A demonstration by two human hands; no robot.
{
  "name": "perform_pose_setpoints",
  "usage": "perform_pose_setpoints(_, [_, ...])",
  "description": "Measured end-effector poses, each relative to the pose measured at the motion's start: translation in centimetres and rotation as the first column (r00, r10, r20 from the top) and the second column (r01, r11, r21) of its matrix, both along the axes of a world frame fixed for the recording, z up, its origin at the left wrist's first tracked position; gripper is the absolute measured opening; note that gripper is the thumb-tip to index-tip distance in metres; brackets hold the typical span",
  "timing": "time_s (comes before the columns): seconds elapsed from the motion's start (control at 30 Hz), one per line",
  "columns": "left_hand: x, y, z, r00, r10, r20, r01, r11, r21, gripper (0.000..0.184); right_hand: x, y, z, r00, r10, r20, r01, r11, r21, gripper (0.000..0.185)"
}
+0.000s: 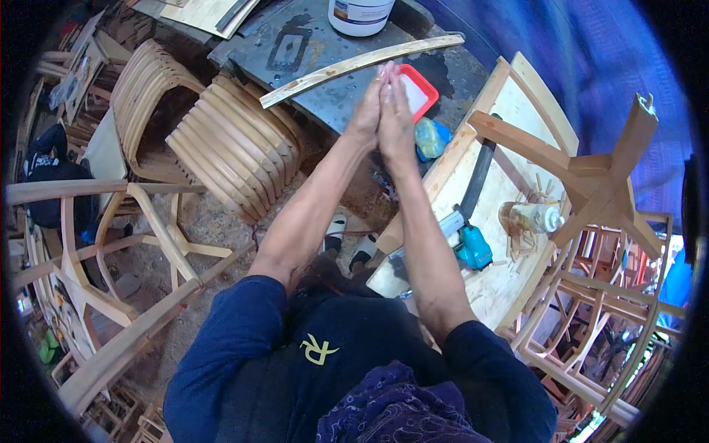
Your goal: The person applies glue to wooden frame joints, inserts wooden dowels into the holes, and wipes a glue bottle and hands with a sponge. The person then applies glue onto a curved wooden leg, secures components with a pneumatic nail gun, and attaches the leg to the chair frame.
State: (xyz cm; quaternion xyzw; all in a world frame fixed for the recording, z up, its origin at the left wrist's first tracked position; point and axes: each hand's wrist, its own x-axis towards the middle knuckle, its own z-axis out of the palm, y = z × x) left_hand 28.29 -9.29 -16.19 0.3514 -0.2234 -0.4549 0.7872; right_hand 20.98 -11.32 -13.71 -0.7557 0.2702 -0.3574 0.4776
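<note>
My left hand (367,111) and my right hand (397,122) are pressed palm to palm, fingers stretched out and pointing away from me. I can see nothing held between them, though the palms are hidden. Just beyond and beside my fingertips is a red-rimmed tray (433,94) with a white inside. A curved wooden strip (317,79) lies across the dark worktable (332,111), passing close by my fingertips. To the right of my right wrist sits a crumpled blue and yellowish-green plastic bundle (430,139).
A white bucket (360,16) stands at the back. Stacked curved wooden parts (229,144) and a chair frame (159,229) fill the left. On the right bench (487,295) are a teal power tool (473,247), a bottle (530,218), dowels and a wooden leg assembly (598,184).
</note>
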Motion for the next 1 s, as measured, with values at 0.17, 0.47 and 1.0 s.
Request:
perform_pose_setpoints(0.17, [-1.9, 1.3, -0.5, 0.990, 0.015, -0.138, -0.010, 0.999, 0.037, 0.069, 0.1, -1.0, 0.1, 0.996, 0.068, -0.057, -0.064, 0.996, 0.061, 0.063])
perform_pose_setpoints(0.47, [-0.7, 0.1, -2.0, 0.959, 0.071, -0.275, -0.055, 0.996, 0.063, 0.063, 0.9, -1.2, -5.6, 0.992, 0.022, -0.124, -0.038, 0.991, -0.129, 0.064])
perform_pose_setpoints(1.0, [3.7, -2.7, -0.4, 0.388, -0.387, 0.836, -0.346, 0.780, 0.522, 0.032, 0.7, -12.1, -5.1, 0.791, -0.060, -0.609, -0.108, 0.966, -0.234, 0.036])
